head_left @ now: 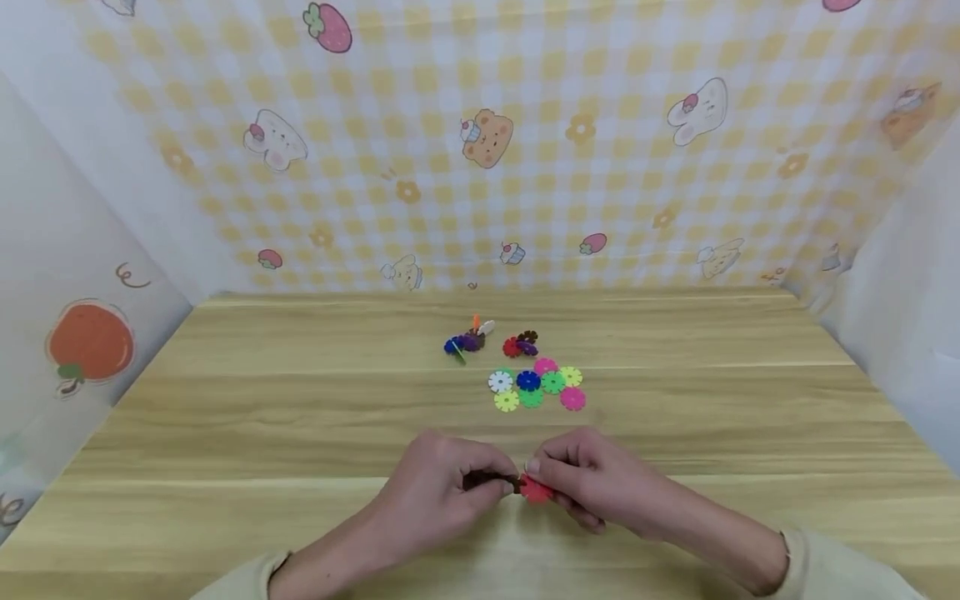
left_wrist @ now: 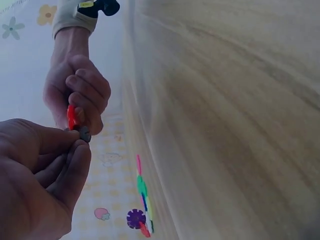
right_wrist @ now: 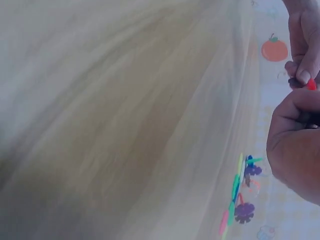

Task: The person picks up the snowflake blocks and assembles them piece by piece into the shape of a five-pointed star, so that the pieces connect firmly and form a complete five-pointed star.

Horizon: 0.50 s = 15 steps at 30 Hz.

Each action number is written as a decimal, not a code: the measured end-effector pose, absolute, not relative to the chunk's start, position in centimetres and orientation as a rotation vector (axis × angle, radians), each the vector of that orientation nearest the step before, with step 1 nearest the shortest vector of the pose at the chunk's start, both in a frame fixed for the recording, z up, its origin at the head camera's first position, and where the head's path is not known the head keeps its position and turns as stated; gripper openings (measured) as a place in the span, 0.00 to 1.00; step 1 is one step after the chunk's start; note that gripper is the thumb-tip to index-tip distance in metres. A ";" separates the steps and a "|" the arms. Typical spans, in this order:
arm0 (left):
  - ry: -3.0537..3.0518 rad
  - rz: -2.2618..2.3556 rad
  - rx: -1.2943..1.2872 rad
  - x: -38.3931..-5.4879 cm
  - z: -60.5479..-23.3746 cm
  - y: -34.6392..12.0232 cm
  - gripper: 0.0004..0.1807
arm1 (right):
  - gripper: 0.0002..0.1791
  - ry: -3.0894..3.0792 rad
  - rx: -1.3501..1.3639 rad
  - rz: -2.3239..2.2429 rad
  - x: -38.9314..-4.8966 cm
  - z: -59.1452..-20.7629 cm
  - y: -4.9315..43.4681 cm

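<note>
In the head view my left hand [head_left: 442,492] pinches a dark brown notched disc [head_left: 514,482] between thumb and fingers, most of it hidden by the hand. My right hand [head_left: 588,479] pinches a red notched disc [head_left: 536,490] by its right side. The two discs meet edge to edge between the hands, close over the table's front part. In the left wrist view the red disc stands edge-on beside the dark one, between the left fingertips [left_wrist: 75,140] and the right hand.
Beyond the hands lie loose flat discs, among them a white [head_left: 500,382], a blue [head_left: 528,381] and a pink one [head_left: 573,399]. Behind them sit two joined clusters: a larger multicoloured cluster [head_left: 471,341] and a smaller red, purple and brown cluster [head_left: 521,344]. A checked cloth [head_left: 585,183] hangs behind the wooden table [head_left: 262,400].
</note>
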<state>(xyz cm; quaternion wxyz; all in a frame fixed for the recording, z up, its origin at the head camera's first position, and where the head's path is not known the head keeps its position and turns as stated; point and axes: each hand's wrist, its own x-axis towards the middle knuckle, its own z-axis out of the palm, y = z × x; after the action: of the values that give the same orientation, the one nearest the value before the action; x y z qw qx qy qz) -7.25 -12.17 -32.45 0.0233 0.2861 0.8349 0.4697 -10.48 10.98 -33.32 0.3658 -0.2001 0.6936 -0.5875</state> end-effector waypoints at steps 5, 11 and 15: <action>2.661 1.442 0.885 -6.7 -32.7 -11.7 0.09 | 0.24 1.781 -0.409 -1.540 -10.0 -33.4 10.6; 2.609 1.513 0.758 -6.8 -33.3 -11.7 0.10 | 0.19 1.759 -0.277 -1.574 -10.0 -33.6 10.2; 2.583 1.543 0.734 -7.1 -33.4 -11.8 0.11 | 0.17 1.757 -0.234 -1.585 -10.3 -33.3 10.0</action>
<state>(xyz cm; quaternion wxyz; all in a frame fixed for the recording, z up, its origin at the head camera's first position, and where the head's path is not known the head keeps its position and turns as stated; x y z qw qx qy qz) -7.13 -11.75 -33.41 0.0221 0.2370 0.8339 0.4980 -10.25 10.04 -33.26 0.3727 -0.0913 0.6857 -0.6186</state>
